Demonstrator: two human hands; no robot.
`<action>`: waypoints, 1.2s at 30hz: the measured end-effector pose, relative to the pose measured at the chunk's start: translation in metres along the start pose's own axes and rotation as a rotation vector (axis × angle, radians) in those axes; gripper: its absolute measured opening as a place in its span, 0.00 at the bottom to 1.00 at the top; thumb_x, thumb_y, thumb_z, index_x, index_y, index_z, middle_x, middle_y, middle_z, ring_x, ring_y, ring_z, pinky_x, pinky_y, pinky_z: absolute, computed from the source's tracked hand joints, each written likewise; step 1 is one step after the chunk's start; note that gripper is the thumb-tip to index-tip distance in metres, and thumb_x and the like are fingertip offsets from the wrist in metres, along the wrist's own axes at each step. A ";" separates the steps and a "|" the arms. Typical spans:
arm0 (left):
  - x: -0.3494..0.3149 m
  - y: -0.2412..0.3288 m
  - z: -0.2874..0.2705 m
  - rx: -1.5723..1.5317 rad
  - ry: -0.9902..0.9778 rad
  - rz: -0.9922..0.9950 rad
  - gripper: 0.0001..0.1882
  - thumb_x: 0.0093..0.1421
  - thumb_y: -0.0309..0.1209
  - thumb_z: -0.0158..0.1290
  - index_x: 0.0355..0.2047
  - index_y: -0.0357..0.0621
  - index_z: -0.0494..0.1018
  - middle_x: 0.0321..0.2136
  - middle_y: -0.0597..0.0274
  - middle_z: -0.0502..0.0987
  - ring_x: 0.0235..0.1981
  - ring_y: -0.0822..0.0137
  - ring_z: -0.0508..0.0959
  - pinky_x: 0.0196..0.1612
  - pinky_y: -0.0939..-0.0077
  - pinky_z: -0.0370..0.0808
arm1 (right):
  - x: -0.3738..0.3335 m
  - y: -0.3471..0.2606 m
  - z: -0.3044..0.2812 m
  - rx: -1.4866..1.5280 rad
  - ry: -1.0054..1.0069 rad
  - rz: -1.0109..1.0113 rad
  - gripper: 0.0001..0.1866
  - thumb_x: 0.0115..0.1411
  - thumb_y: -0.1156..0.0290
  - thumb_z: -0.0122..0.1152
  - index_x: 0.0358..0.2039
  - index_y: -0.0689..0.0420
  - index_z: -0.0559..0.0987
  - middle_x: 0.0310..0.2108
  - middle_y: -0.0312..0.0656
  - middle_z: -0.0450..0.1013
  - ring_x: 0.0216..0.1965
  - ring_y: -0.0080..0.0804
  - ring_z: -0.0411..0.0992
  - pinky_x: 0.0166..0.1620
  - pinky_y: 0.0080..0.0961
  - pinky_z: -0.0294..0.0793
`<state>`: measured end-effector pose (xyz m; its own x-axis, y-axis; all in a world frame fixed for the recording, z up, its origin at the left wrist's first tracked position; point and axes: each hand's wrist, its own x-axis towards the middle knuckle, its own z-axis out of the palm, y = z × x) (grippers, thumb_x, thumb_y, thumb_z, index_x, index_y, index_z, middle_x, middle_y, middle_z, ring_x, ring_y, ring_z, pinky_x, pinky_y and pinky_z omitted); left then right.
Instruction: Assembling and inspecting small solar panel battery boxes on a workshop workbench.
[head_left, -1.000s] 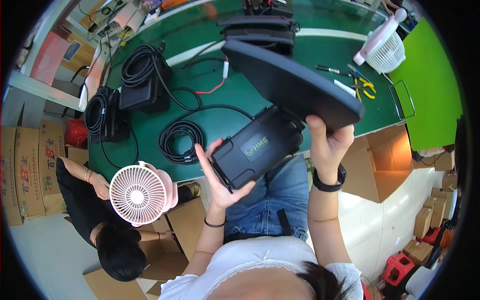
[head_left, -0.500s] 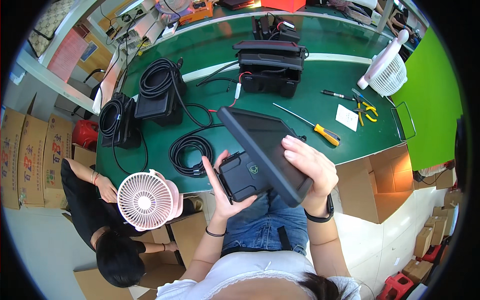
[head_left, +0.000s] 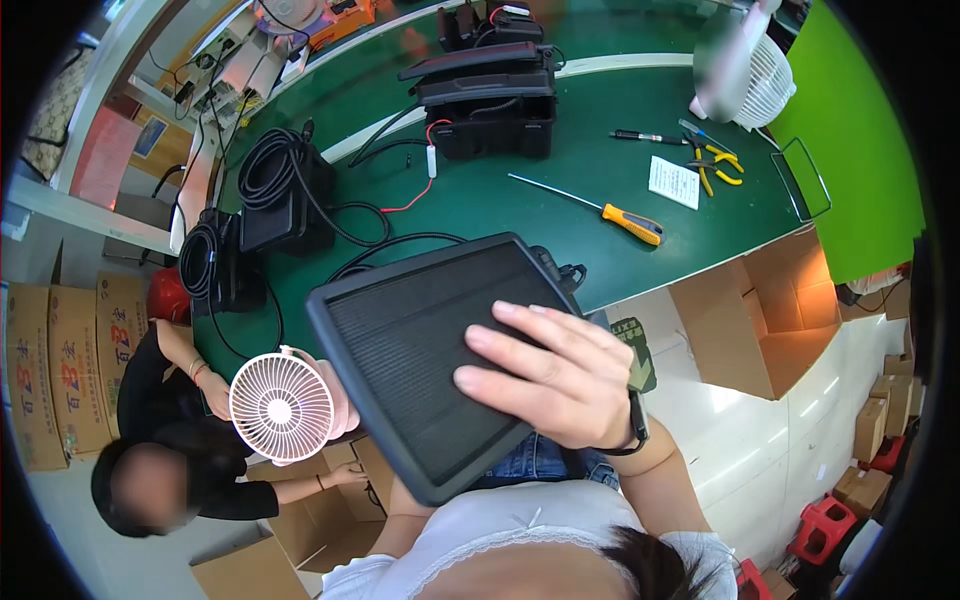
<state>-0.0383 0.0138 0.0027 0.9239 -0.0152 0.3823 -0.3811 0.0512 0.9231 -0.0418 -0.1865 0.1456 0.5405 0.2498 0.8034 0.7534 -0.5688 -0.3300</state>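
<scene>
Where one black rectangular panel [head_left: 410, 355] underlies your right hand's [head_left: 568, 378] straight fingers toward nine o'clock, neither hand's grip is discernible.

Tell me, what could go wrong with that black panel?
The panel could slip: it juts past the table's edge, with the right hand's fingers on its face. It might bump the fan, which looks close to its left side. The cable running behind it could snag.

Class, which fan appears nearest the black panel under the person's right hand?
The pink fan just left of the black panel; the fan beside the green board stands farther back, well right.
</scene>
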 end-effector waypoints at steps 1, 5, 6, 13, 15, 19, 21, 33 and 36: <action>0.002 0.000 0.003 0.002 -0.015 -0.012 0.75 0.45 0.40 0.71 0.71 0.41 0.19 0.68 0.41 0.45 0.68 0.51 0.55 0.68 0.59 0.54 | -0.002 -0.001 0.000 -0.001 0.015 0.002 0.13 0.55 0.67 0.63 0.42 0.43 0.85 0.46 0.35 0.80 0.47 0.37 0.79 0.47 0.31 0.80; 0.008 0.009 0.006 0.044 -0.028 -0.044 0.72 0.48 0.40 0.69 0.71 0.41 0.19 0.70 0.40 0.39 0.70 0.51 0.51 0.70 0.60 0.50 | -0.007 0.000 0.002 -0.009 0.019 -0.034 0.14 0.56 0.58 0.65 0.43 0.43 0.85 0.46 0.37 0.80 0.47 0.38 0.79 0.48 0.32 0.79; 0.010 0.011 0.005 0.055 -0.024 -0.048 0.71 0.48 0.40 0.68 0.71 0.41 0.19 0.70 0.40 0.38 0.70 0.51 0.50 0.70 0.60 0.49 | -0.005 -0.002 0.000 0.044 0.005 0.018 0.18 0.55 0.56 0.64 0.46 0.43 0.84 0.48 0.36 0.80 0.48 0.37 0.79 0.48 0.31 0.79; 0.008 0.007 -0.006 0.102 0.032 -0.057 0.67 0.53 0.40 0.64 0.70 0.41 0.18 0.72 0.38 0.29 0.73 0.51 0.43 0.72 0.62 0.44 | 0.006 0.025 -0.003 0.173 0.040 0.094 0.30 0.43 0.54 0.71 0.48 0.51 0.83 0.47 0.42 0.80 0.47 0.42 0.79 0.47 0.32 0.79; -0.006 -0.020 -0.032 0.048 -0.048 -0.271 0.79 0.40 0.40 0.75 0.71 0.44 0.19 0.66 0.44 0.53 0.65 0.51 0.62 0.66 0.58 0.59 | 0.011 0.030 0.006 0.173 0.072 0.087 0.29 0.44 0.57 0.71 0.48 0.53 0.83 0.46 0.43 0.80 0.47 0.42 0.79 0.48 0.32 0.79; -0.005 -0.019 -0.025 0.015 -0.014 -0.231 0.79 0.39 0.41 0.75 0.71 0.46 0.19 0.65 0.45 0.55 0.64 0.51 0.62 0.66 0.59 0.59 | 0.012 0.030 0.012 0.114 0.065 0.087 0.27 0.44 0.58 0.72 0.47 0.53 0.83 0.46 0.43 0.80 0.47 0.43 0.79 0.48 0.33 0.79; -0.009 -0.032 -0.027 -0.181 -0.008 -0.331 0.79 0.40 0.39 0.75 0.71 0.46 0.19 0.65 0.44 0.55 0.64 0.51 0.64 0.65 0.58 0.63 | 0.012 0.021 0.011 0.121 0.025 0.103 0.26 0.49 0.52 0.70 0.45 0.54 0.83 0.46 0.45 0.80 0.49 0.43 0.79 0.51 0.35 0.76; 0.023 0.006 -0.003 -0.189 -0.011 0.015 0.78 0.43 0.34 0.75 0.69 0.58 0.15 0.64 0.42 0.58 0.60 0.49 0.70 0.61 0.52 0.72 | -0.024 -0.006 0.057 -0.380 -0.225 0.057 0.33 0.50 0.33 0.59 0.48 0.43 0.83 0.49 0.30 0.79 0.52 0.30 0.75 0.57 0.33 0.59; 0.027 0.003 -0.003 -0.194 -0.023 0.033 0.78 0.43 0.36 0.75 0.70 0.57 0.15 0.64 0.42 0.59 0.60 0.50 0.70 0.61 0.53 0.73 | -0.024 -0.006 0.061 -0.418 -0.194 0.081 0.33 0.51 0.33 0.59 0.47 0.44 0.83 0.49 0.30 0.79 0.52 0.31 0.75 0.57 0.32 0.59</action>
<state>-0.0148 0.0165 0.0156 0.9090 -0.0327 0.4155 -0.3961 0.2431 0.8855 -0.0368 -0.1413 0.0979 0.6815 0.3106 0.6626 0.5119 -0.8494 -0.1283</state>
